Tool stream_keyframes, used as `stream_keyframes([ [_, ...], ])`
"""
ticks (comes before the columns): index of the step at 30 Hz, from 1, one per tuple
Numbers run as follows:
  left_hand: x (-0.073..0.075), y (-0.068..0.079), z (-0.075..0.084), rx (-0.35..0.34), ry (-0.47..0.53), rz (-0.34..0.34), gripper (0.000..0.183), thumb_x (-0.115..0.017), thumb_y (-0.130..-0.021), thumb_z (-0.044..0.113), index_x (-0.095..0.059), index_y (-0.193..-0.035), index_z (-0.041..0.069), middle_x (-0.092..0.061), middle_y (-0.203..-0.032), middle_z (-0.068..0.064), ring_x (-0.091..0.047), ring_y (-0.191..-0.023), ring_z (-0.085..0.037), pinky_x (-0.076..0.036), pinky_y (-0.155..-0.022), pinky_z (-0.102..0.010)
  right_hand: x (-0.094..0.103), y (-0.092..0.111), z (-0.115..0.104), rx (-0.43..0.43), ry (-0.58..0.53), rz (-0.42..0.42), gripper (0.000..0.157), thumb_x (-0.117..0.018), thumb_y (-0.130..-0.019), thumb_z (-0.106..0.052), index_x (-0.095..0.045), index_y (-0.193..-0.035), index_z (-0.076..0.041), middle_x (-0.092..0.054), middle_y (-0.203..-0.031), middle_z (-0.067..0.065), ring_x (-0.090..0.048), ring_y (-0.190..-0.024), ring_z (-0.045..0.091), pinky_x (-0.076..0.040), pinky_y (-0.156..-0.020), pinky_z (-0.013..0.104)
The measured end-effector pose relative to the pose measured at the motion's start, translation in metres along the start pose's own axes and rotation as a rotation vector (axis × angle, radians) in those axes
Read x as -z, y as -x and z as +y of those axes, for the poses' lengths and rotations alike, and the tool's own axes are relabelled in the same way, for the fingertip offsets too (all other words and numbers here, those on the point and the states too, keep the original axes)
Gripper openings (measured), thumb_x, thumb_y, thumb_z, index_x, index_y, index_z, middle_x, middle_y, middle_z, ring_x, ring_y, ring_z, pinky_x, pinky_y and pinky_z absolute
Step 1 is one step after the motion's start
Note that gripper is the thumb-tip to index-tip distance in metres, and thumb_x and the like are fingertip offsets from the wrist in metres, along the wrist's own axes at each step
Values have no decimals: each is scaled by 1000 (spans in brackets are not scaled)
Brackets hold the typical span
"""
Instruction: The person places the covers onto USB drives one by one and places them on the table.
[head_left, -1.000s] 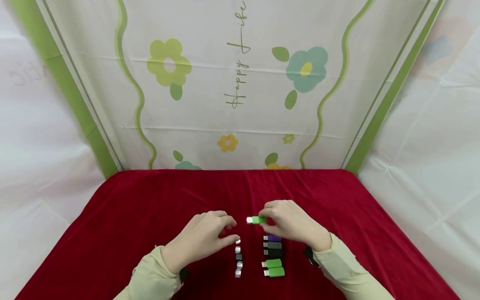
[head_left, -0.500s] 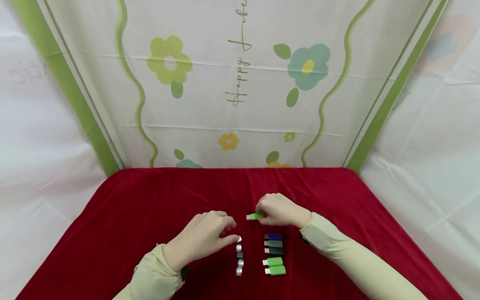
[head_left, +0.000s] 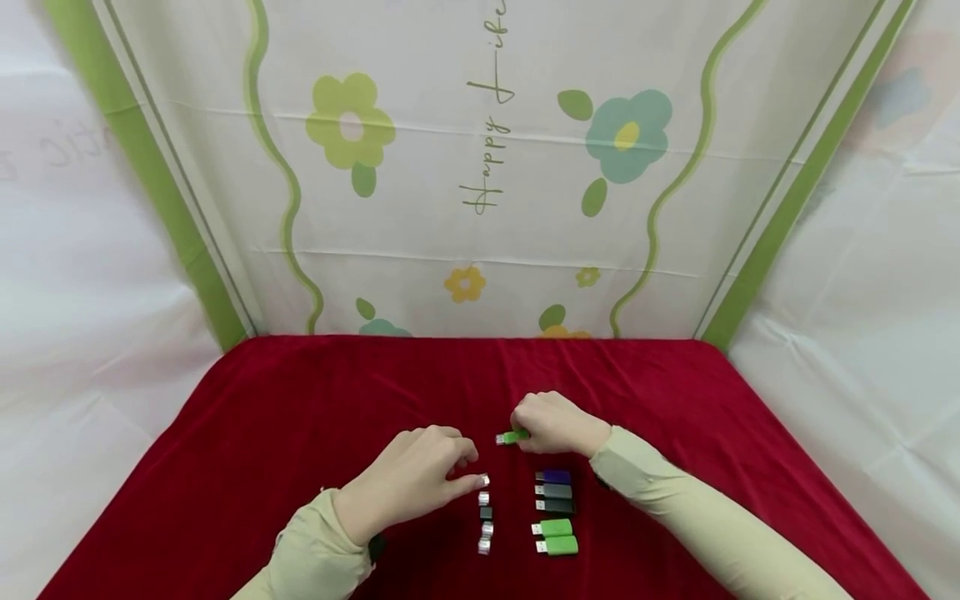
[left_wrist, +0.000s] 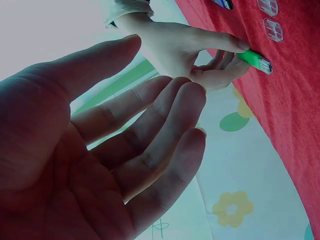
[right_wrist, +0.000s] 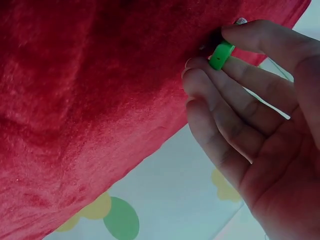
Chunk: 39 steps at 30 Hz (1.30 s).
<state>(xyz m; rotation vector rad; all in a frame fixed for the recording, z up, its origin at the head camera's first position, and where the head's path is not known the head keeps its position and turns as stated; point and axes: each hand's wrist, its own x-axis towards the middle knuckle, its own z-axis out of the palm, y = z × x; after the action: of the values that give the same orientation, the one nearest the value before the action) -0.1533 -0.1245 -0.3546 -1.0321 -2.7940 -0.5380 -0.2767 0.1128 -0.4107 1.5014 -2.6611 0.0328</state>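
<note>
green stick in the right hand's pinch, left hand loose

the right hand (head_left: 558, 422) pinches a green usb stick (head_left: 512, 437) between thumb and fingertips, its shiny end pointing left. the stick is beyond the other sticks, close above the red cloth (head_left: 360, 383) or on it — i cannot tell which.

the left hand (head_left: 416, 472) is relaxed, fingers gently bent and thumb spread away from them. its thumb tip lines up with the farthest of the small caps in the head view; the left wrist view shows the thumb apart from them.

the caps run in a column toward the person: two clear caps (head_left: 483, 498), a dark cap (head_left: 486, 513), then two more clear ones. to their right lies a matching column of sticks, plugs facing the caps: a purple stick (head_left: 557, 477), a grey stick (head_left: 557, 492) and a black stick (head_left: 558, 506) close together, then — past a small gap — two green sticks (head_left: 561, 545).

behind the table hangs a pale curtain (head_left: 420, 217) printed with flowers.
</note>
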Motion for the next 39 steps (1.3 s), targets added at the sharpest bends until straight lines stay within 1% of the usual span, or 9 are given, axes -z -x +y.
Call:
stream_keyframes([
  [4, 0, -1, 1, 2, 8, -13, 17, -75, -88, 31, -75, -92, 14, -66, -82, 5, -49, -60, 0, -43, -52, -18, -3, 0, 0, -2, 13, -1, 21, -82, -76, -17, -64, -64, -20, -53, -62, -14, -41, -50, 3, -38, -46, 23],
  [8, -2, -2, 1, 3, 4, -24, 16, -75, -89, 30, -75, -92, 14, -65, -82, 6, -50, -60, 0, -43, -52, -18, -5, 1, 0, -8, 43, -3, 21, -82, -77, -19, -65, -65, -20, -55, -65, -12, -44, -52, 3, -39, -47, 22],
  [11, -3, -2, 1, 2, 3, -34, 16, -75, -88, 29, -75, -92, 14, -65, -82, 7, -50, -61, 0, -44, -53, -18, 0, 6, -4, -22, 56, 7, 21, -82, -78, -20, -64, -67, -19, -53, -65, -10, -46, -55, 6, -40, -47, 23],
  [16, -11, -4, -2, 6, 0, -55, 17, -74, -90, 29, -75, -94, 12, -66, -84, 5, -52, -62, -1, -45, -53, -19, 14, 24, -12, -76, 25, 57, 13, -81, -79, -19, -69, -77, -14, -57, -73, -5, -54, -63, 11, -45, -52, 25],
  [20, -23, -3, -8, 21, -17, -72, 19, -72, -91, 30, -74, -98, 12, -67, -86, 4, -53, -63, -2, -45, -53, -20, 17, 45, -16, -101, -21, 73, 8, -79, -82, -19, -72, -84, -15, -59, -78, -6, -55, -66, 8, -45, -53, 23],
  [25, -34, 7, -14, 20, -58, -41, 18, -73, -90, 28, -74, -97, 12, -67, -87, 4, -55, -64, -3, -44, -51, -20, 17, 65, -19, -72, -61, 59, 7, -78, -83, -15, -71, -83, -16, -52, -74, -11, -47, -63, 3, -43, -53, 20],
  [29, -36, 13, -15, 15, -57, -21, 18, -72, -91, 28, -74, -97, 11, -68, -88, 2, -57, -66, -4, -44, -50, -20, 15, 75, -20, -53, -71, 43, 8, -78, -83, -15, -70, -83, -17, -51, -75, -12, -47, -65, 2, -44, -55, 21],
  [37, -38, 16, -14, -2, -85, -6, 17, -72, -90, 27, -74, -95, 11, -67, -85, 4, -57, -64, -4, -45, -51, -21, 10, 77, -20, -1, -44, 16, 16, -80, -80, -13, -66, -76, -19, -44, -72, -13, -40, -61, 1, -39, -53, 18],
  [39, -39, 16, -14, -3, -85, -4, 17, -72, -90, 27, -74, -94, 11, -66, -85, 4, -57, -64, -4, -45, -51, -22, 8, 77, -20, 9, -36, 5, 15, -79, -80, -13, -66, -75, -19, -45, -72, -14, -40, -61, 1, -40, -54, 18],
])
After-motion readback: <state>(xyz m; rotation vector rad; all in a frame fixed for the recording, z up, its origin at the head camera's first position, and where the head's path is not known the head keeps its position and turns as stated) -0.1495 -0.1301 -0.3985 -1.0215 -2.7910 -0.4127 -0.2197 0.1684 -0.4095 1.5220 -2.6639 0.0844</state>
